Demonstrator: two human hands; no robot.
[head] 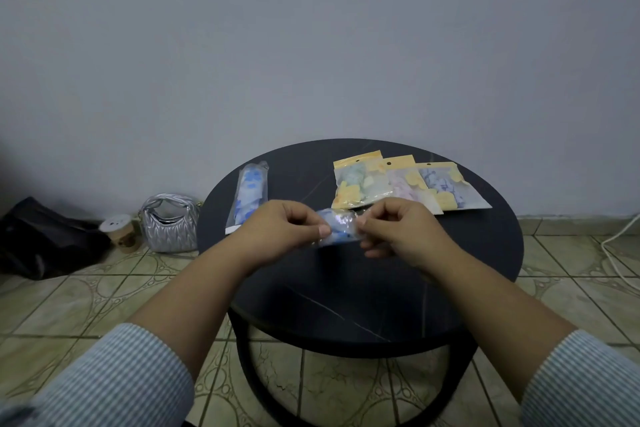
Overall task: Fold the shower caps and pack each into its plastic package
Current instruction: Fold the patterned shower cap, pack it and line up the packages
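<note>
The fingers (323, 229) of the left hand (277, 232) and right hand (398, 230) are curled, pinching opposite ends of a folded blue shower cap (338, 229), probably to keep the fold tight. It hangs just above the dark tabletop (346, 288). Three filled packages (398, 185) lie beyond it, a long blue one (250, 192) to its left; the near side offers open room.

The hands (341, 230) hide both ends of the folded shower cap (338, 227). The overlapping packages (408, 184) at the bench's (346, 288) far right edge blur.
</note>
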